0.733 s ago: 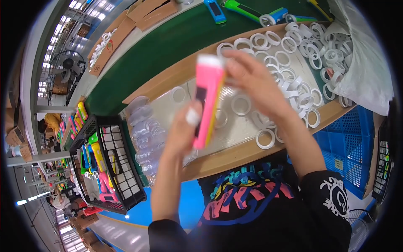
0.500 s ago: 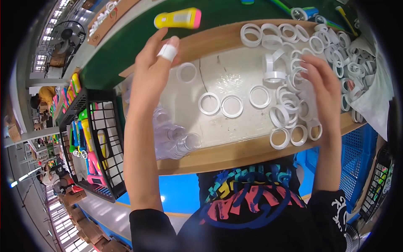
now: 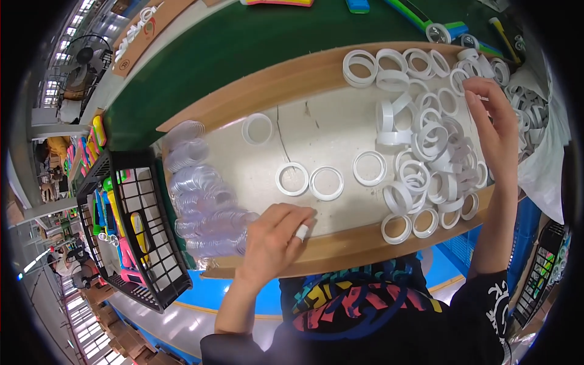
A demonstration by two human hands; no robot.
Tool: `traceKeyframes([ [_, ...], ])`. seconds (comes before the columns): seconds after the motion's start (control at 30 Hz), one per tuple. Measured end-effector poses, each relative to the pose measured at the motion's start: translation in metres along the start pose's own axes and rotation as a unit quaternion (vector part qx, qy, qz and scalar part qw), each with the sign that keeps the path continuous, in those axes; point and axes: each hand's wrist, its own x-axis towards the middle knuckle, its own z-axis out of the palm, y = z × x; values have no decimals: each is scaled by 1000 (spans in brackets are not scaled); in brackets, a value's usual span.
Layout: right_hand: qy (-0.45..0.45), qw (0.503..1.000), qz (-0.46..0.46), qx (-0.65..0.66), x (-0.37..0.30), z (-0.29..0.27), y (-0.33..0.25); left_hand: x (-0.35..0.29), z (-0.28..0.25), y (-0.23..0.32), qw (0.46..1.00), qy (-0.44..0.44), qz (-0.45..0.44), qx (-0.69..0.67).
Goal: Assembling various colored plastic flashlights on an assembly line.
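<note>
My left hand (image 3: 277, 242) is closed over the front edge of a shallow cardboard tray (image 3: 365, 240), its fingers curled together. A white wrap (image 3: 302, 232) covers part of one finger. What the fingers hold, if anything, is hidden. To its left lie rows of stacked clear plastic discs (image 3: 198, 182). My right hand (image 3: 497, 125) is above the tray's right end, thumb and fingers apart, with nothing visible in it. Beside it a heap of white plastic rings (image 3: 433, 141) spreads out. Two rings (image 3: 326, 183) lie side by side mid-tray, with a third ring (image 3: 369, 168) to their right.
A black basket (image 3: 159, 237) of colourful flashlights stands left of the tray. A white bag (image 3: 544, 164) full of more rings is at the right. Flashlights (image 3: 447, 30) lie on the green tabletop (image 3: 213, 67) at the back. A blue crate (image 3: 456, 252) is below.
My left hand has come down from the tray's far side to its front edge, and its fingers have curled. The right hand has shifted slightly right. The view has tilted, lowering the tray in it.
</note>
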Motion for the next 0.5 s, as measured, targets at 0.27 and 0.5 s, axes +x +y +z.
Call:
traceKeyframes([
  [0.27,-46,990,-119,-57,-1,24,-9,45,-4,-25,977,8,44,207],
  [0.5,-139,975,-157,-80,-1,39,-14,40,-14,-17,958,-56,112,257],
])
